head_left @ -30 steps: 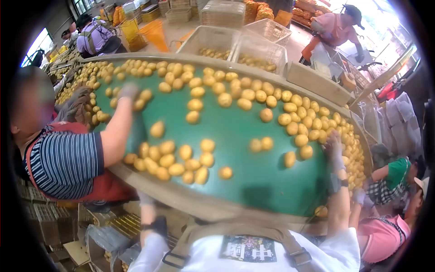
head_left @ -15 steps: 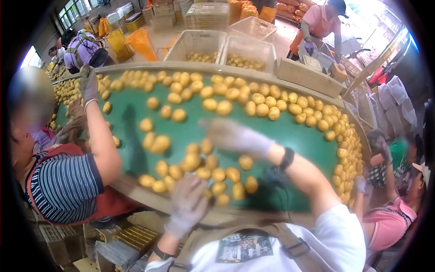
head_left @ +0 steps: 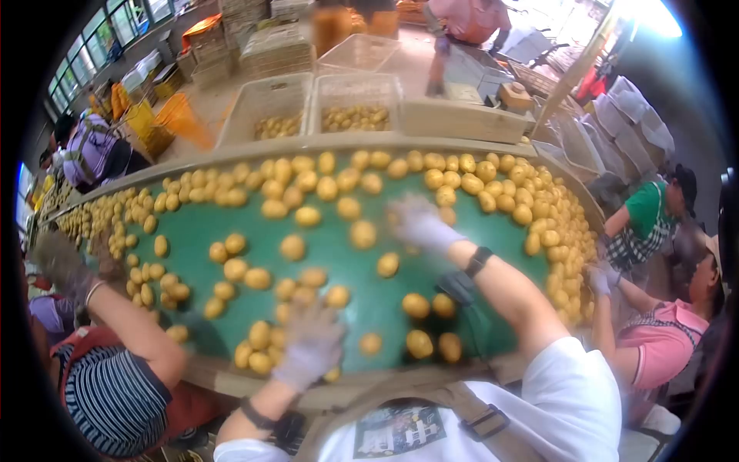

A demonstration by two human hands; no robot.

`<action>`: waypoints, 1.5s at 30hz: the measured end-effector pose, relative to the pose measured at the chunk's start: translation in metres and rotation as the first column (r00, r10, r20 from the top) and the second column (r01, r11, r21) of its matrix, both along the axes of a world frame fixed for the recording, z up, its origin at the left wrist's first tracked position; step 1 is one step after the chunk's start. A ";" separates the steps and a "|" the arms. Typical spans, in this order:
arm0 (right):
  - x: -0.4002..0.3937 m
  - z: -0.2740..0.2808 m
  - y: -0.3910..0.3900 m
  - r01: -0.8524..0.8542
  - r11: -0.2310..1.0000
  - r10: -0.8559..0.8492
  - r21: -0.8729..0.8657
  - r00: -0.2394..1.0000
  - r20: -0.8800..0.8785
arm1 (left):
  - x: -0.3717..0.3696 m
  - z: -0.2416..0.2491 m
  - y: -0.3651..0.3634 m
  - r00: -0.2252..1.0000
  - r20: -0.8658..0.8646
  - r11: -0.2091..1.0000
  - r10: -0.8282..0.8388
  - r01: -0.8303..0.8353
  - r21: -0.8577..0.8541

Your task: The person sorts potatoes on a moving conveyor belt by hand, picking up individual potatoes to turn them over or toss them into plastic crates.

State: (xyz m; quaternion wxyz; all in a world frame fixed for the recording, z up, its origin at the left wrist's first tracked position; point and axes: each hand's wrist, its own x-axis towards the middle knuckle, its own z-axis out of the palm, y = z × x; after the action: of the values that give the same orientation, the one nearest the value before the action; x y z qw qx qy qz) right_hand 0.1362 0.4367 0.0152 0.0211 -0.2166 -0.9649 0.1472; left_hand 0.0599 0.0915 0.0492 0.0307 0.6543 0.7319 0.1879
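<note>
the gloved left hand (head_left: pixel 314 343) lies low over the near side of the green desk (head_left: pixel 368 306), beside a cluster of potatoes (head_left: pixel 260 334). the gloved right hand (head_left: pixel 422 222) reaches farther out; blur hides whether either grips anything. more potatoes crowd the far and right edges. two pale crates (head_left: pixel 281 98) beyond hold potatoes. a person in stripes (head_left: pixel 115 400) is at left, another in pink (head_left: pixel 663 343) at right.

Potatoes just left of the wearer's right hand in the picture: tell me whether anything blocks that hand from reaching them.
Nothing visible does. The right hand is over the green surface, with no box, tool or other hand between it and those potatoes. Blur hides whether its fingers touch any.
</note>
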 end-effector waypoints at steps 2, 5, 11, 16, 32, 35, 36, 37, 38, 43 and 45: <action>0.026 0.001 0.014 0.026 0.997 -0.031 -0.074 0.997 -0.067 | -0.028 -0.013 -0.024 0.987 -0.032 0.987 0.160 -0.160 -0.001; 0.073 0.009 0.025 0.129 0.975 -0.176 -0.181 0.945 -0.275 | -0.063 -0.038 -0.064 0.892 -0.172 0.908 0.417 -0.419 0.027; 0.158 0.173 0.042 0.126 0.940 0.266 0.316 0.306 -0.914 | -0.070 -0.045 -0.109 0.778 -0.263 0.777 0.571 -0.616 -0.134; 0.211 0.196 0.213 0.772 0.562 -0.168 0.296 0.457 -0.874 | -0.047 -0.021 -0.079 0.812 -0.191 0.804 0.552 -0.579 -0.136; 0.102 0.018 -0.001 -0.192 0.910 0.090 -0.368 0.957 -0.277 | 0.034 -0.001 -0.018 0.974 0.046 0.974 0.224 -0.222 -0.031; 0.069 -0.004 0.071 -0.146 0.944 0.272 0.296 0.852 -0.447 | 0.028 0.009 -0.024 0.969 0.014 0.969 0.245 -0.244 -0.043; 0.062 -0.002 0.094 -0.040 0.921 0.223 0.386 0.869 -0.442 | 0.026 0.010 -0.026 0.970 0.030 0.970 0.242 -0.240 -0.047; 0.053 0.001 0.115 0.095 0.943 0.031 0.318 0.929 -0.370 | 0.027 0.011 -0.027 0.970 0.048 0.970 0.240 -0.238 -0.054; 0.045 0.003 0.126 0.252 0.962 -0.224 0.102 0.947 -0.230 | 0.026 0.012 -0.029 0.968 0.057 0.969 0.242 -0.239 -0.065; 0.017 0.006 0.126 0.433 0.887 -0.437 -0.161 0.899 0.010 | 0.046 0.004 -0.001 0.983 0.182 1.000 -0.024 0.025 0.000; 0.038 0.015 0.116 0.374 0.903 -0.360 -0.213 0.927 0.103 | 0.051 -0.008 0.011 0.979 0.128 0.987 -0.159 0.157 0.022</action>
State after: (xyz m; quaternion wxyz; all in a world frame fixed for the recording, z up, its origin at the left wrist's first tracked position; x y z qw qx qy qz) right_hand 0.1740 0.5529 0.0298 -0.0061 -0.3997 -0.8835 0.2441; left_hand 0.1113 0.1022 0.0407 0.0891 0.6969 0.6729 0.2314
